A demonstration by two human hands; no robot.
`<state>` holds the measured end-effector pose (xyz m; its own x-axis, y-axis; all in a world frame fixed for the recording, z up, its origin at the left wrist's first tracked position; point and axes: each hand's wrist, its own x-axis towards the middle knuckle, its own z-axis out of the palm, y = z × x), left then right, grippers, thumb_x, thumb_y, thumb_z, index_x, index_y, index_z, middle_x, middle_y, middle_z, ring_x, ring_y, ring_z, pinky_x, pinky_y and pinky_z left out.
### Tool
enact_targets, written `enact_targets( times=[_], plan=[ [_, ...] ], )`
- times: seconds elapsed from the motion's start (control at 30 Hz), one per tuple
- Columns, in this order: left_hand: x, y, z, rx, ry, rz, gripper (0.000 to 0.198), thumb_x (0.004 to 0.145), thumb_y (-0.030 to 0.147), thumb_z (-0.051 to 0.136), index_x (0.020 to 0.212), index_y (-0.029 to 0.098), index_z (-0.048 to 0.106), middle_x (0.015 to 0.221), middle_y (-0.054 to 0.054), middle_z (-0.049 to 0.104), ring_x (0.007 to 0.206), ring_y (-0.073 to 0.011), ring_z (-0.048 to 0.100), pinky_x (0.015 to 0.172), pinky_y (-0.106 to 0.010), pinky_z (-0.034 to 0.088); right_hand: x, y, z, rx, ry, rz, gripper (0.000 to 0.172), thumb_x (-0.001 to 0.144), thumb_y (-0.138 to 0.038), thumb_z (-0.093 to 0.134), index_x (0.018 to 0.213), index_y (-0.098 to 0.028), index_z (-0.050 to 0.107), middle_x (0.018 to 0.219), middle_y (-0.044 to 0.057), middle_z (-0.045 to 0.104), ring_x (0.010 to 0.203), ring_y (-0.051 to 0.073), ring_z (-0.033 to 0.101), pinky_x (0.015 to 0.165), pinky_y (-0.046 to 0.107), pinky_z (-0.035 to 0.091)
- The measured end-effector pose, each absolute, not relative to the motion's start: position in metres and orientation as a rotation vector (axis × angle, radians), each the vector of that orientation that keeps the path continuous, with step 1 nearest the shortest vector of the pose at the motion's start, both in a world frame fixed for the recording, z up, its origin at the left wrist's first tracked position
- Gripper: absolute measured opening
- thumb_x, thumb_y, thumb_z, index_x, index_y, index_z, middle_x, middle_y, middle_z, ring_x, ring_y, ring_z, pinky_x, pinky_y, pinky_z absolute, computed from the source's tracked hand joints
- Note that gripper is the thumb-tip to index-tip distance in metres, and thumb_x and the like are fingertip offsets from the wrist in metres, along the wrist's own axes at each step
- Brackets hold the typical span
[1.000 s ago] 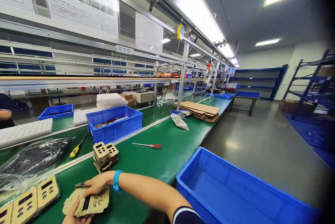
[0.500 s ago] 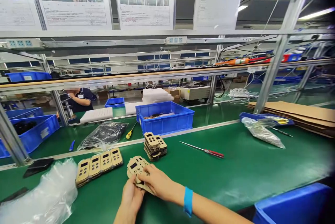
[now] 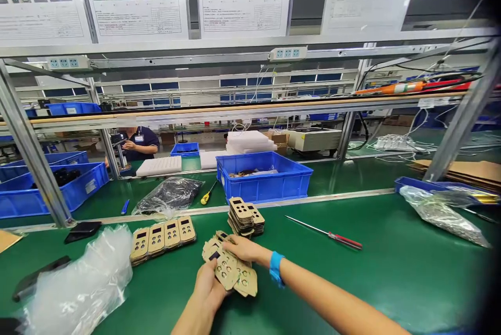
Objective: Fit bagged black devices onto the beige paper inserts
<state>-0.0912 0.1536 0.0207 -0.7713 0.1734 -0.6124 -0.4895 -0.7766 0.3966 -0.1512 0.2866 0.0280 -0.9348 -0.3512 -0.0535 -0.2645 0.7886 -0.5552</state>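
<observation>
My left hand grips the near edge of a small pile of tan cardboard cut-out panels on the green bench. My right hand, with a blue wristband, rests on the pile's far edge, fingers closed over it. Just beyond stands a neat stack of the same panels. To the left, a row of panels lies overlapped flat on the bench.
A red-handled screwdriver lies to the right. A blue bin sits behind the stack. Clear plastic bags lie at left, another bag at right. A yellow-handled screwdriver and a dark bag are across the divider. A person works opposite.
The view swung left from the aisle to face the bench. Both hands stay on the cardboard pile; the left hand now grips it from below and the pile is fanned out more.
</observation>
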Motion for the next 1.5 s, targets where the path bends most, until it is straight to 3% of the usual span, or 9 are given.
enact_targets(
  times=[0.2, 0.37, 0.93, 1.07, 1.2, 1.27, 1.37, 1.43, 1.5],
  plan=[
    [-0.093, 0.155, 0.025, -0.804, 0.806, 2.489, 0.048, 0.089, 0.014, 0.033, 0.135, 0.0, 0.038, 0.112, -0.027, 0.062, 0.093, -0.0338, 0.065, 0.084, -0.052, 0.048, -0.166, 0.274, 0.011, -0.455, 2.815, -0.757, 0.027, 0.097, -0.038, 0.053, 0.106, -0.015, 0.061, 0.11, 0.007, 0.062, 0.103, 0.023, 0.059, 0.091, 0.046, 0.048],
    [-0.085, 0.154, 0.028, -0.771, 0.795, 2.442, 0.051, 0.086, 0.011, 0.037, 0.136, 0.001, 0.036, 0.11, -0.026, 0.063, 0.095, -0.0351, 0.065, 0.084, -0.055, 0.046, -0.172, 0.286, 0.012, -0.547, 2.809, -0.636, 0.021, 0.095, -0.033, 0.057, 0.1, -0.014, 0.063, 0.099, 0.004, 0.064, 0.09, 0.02, 0.063, 0.082, 0.04, 0.053],
    [-0.084, 0.164, 0.026, -0.799, 0.762, 2.591, 0.047, 0.087, 0.006, 0.04, 0.134, 0.002, 0.038, 0.105, -0.02, 0.066, 0.078, -0.0236, 0.067, 0.079, -0.036, 0.053, -0.15, 0.299, 0.044, -0.622, 3.174, -0.017, 0.018, 0.097, -0.021, 0.051, 0.112, -0.012, 0.057, 0.092, 0.005, 0.064, 0.079, 0.018, 0.064, 0.074, 0.036, 0.054],
    [-0.082, 0.165, 0.03, -0.812, 0.731, 2.599, 0.042, 0.094, 0.015, 0.037, 0.133, 0.001, 0.041, 0.092, -0.015, 0.068, 0.069, -0.0213, 0.066, 0.075, -0.034, 0.053, -0.117, 0.29, 0.048, -0.773, 3.147, -0.035, 0.035, 0.093, -0.006, 0.044, 0.127, -0.012, 0.05, 0.1, 0.013, 0.065, 0.09, 0.026, 0.064, 0.074, 0.036, 0.052],
    [-0.081, 0.165, 0.032, -0.784, 0.719, 2.636, 0.05, 0.095, 0.046, 0.04, 0.127, 0.009, 0.05, 0.078, -0.006, 0.067, 0.059, -0.0173, 0.063, 0.065, -0.028, 0.051, -0.09, 0.279, 0.051, -0.873, 3.021, -0.144, 0.032, 0.086, -0.026, 0.065, 0.117, -0.018, 0.061, 0.106, 0.014, 0.065, 0.097, 0.032, 0.062, 0.076, 0.037, 0.051],
    [-0.081, 0.166, 0.033, -0.779, 0.727, 2.631, 0.048, 0.095, 0.044, 0.043, 0.127, 0.008, 0.051, 0.076, -0.006, 0.067, 0.058, -0.0176, 0.062, 0.063, -0.028, 0.05, -0.095, 0.28, 0.055, -0.845, 2.99, -0.249, 0.025, 0.091, -0.036, 0.057, 0.109, -0.021, 0.065, 0.107, 0.013, 0.065, 0.1, 0.031, 0.061, 0.082, 0.039, 0.049],
    [-0.08, 0.169, 0.033, -0.795, 0.74, 2.611, 0.046, 0.095, 0.033, 0.046, 0.128, 0.0, 0.048, 0.078, -0.012, 0.069, 0.064, -0.0219, 0.065, 0.065, -0.03, 0.051, -0.124, 0.289, 0.058, -0.71, 2.955, -0.449, 0.034, 0.097, -0.035, 0.041, 0.118, -0.017, 0.06, 0.116, 0.014, 0.062, 0.11, 0.028, 0.057, 0.094, 0.039, 0.043],
    [-0.081, 0.171, 0.032, -0.791, 0.737, 2.632, 0.046, 0.095, 0.028, 0.044, 0.127, -0.004, 0.047, 0.078, -0.015, 0.069, 0.069, -0.0244, 0.067, 0.068, -0.032, 0.051, -0.147, 0.294, 0.052, -0.598, 2.854, -0.547, 0.039, 0.091, -0.041, 0.05, 0.115, -0.012, 0.062, 0.116, 0.017, 0.063, 0.109, 0.03, 0.058, 0.091, 0.038, 0.046],
    [-0.083, 0.173, 0.031, -0.779, 0.724, 2.664, 0.046, 0.095, 0.026, 0.04, 0.127, -0.007, 0.045, 0.077, -0.017, 0.068, 0.072, -0.0266, 0.067, 0.071, -0.034, 0.052, -0.165, 0.297, 0.042, -0.515, 2.726, -0.621, 0.038, 0.084, -0.048, 0.059, 0.099, -0.014, 0.067, 0.1, 0.016, 0.069, 0.095, 0.031, 0.065, 0.08, 0.039, 0.052]
  ],
)
